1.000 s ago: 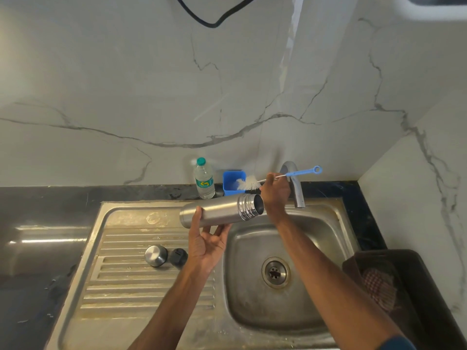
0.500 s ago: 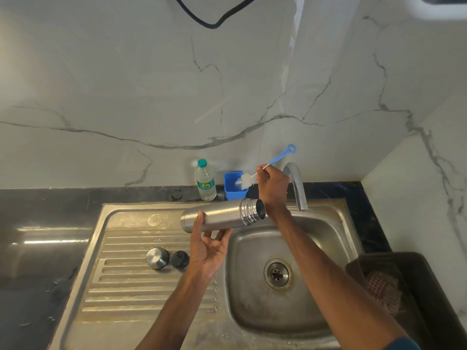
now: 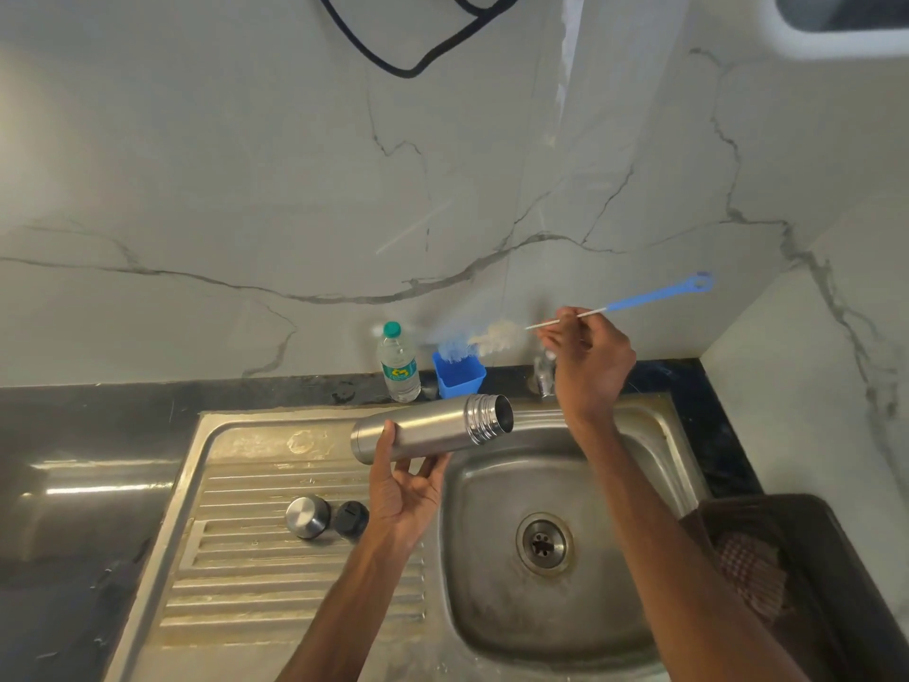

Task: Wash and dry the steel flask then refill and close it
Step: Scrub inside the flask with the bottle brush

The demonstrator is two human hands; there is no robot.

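Note:
My left hand (image 3: 401,489) holds the open steel flask (image 3: 433,428) on its side over the sink's left edge, mouth pointing right. My right hand (image 3: 588,361) pinches the wire stem of a blue-handled bottle brush (image 3: 639,300); its white bristles blur above a small blue cup (image 3: 460,376) behind the sink. The brush is outside the flask. The steel cap (image 3: 307,516) and the black stopper (image 3: 351,518) sit on the ribbed drainboard (image 3: 275,573).
A small plastic water bottle (image 3: 398,364) with a green cap stands on the black counter behind the sink. The tap (image 3: 543,376) is mostly hidden by my right hand. The basin (image 3: 492,603) lies below. A dark bin (image 3: 806,573) with a checked cloth sits at right.
My right hand has lifted the brush up and to the right, its handle now pointing right and upward. The flask stays held level in my left hand.

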